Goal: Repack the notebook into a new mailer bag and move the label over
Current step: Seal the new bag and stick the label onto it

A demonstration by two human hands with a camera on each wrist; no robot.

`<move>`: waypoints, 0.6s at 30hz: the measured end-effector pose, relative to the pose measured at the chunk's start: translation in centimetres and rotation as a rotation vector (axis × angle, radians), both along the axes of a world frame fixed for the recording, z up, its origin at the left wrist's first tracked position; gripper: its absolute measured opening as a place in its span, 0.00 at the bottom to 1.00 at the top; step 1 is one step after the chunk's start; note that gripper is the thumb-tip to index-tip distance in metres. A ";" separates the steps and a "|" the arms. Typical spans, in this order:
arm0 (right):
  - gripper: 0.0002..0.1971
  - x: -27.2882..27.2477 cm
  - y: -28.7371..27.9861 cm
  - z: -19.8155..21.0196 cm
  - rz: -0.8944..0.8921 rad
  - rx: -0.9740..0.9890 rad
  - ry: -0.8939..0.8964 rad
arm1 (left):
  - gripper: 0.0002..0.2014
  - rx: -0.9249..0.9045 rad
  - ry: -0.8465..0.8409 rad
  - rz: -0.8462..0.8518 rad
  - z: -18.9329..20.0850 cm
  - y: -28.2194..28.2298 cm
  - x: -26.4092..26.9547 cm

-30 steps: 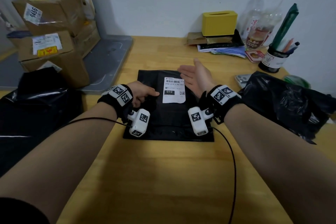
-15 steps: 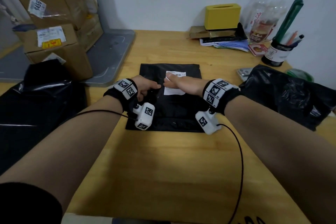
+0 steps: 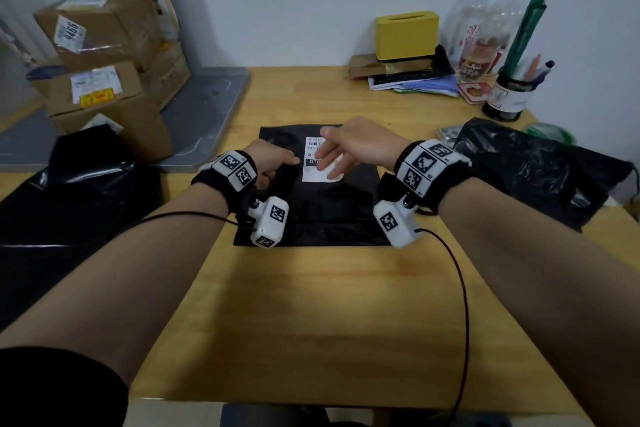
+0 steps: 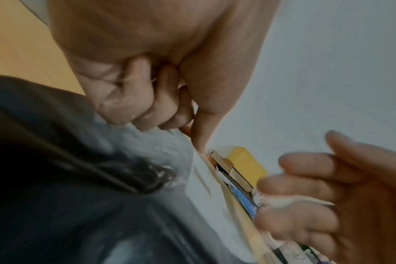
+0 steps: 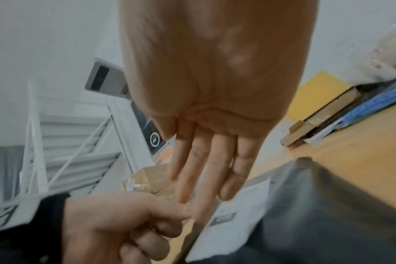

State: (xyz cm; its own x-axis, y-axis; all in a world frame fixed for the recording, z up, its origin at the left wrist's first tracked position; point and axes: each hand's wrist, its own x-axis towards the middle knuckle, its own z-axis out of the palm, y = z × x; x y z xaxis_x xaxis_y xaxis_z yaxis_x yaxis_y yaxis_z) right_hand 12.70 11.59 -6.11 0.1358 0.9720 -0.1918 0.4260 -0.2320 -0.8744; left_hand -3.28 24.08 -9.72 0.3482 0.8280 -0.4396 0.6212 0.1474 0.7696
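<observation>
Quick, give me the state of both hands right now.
Left hand: fingers curled, thumb out, resting on the black mailer bag beside the label; grips nothing visible.
Right hand: open, fingers straight over the label.

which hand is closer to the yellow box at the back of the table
Right. The right hand is over the label, nearer the yellow box; the left hand rests on the black bag's left side, farther away.

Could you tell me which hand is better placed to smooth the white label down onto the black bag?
Right hand: its straight fingers are over the white paper label; the left hand is curled beside it.
</observation>
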 end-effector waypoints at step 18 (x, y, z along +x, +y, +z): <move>0.21 -0.1 2.7 -3.1 -0.248 -0.357 0.291 | 0.10 -0.168 -0.150 -0.021 -0.5 -1.7 1.2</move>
State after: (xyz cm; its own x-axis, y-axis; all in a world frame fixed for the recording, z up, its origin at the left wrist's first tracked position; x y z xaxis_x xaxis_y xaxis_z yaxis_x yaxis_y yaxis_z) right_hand 12.63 14.29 -9.18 0.2452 0.7844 -0.5697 0.0716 -0.6007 -0.7963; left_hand -2.05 22.43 -10.27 0.4363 0.7393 -0.5129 0.5062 0.2695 0.8192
